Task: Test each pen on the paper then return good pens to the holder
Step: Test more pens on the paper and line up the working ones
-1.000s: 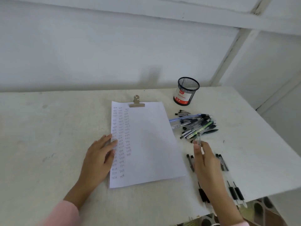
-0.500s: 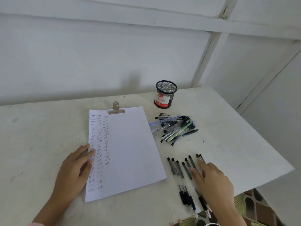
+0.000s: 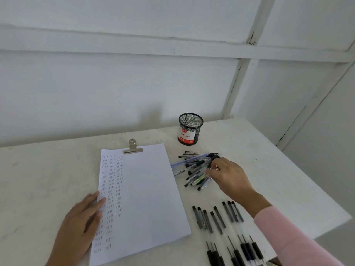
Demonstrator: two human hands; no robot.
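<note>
R hand (image 3: 229, 176) fingertips hidden in pen pile (image 3: 194, 166), grip unclear, L hand (image 3: 81, 219) flat on paper (image 3: 149, 189), round mesh holder (image 3: 189, 131)

The label (image 3: 186, 135) on the mesh holder (image 3: 190, 121) reads "Ball Pens"; scribbles (image 3: 111, 189) on the paper (image 3: 149, 189) seem unreadable.

Right arm: long pink sleeve (image 3: 288, 240), plain fabric, cuff ending just above the wrist. Bare: right hand (image 3: 230, 175), left hand (image 3: 80, 219), left forearm (image 3: 57, 256).
</note>
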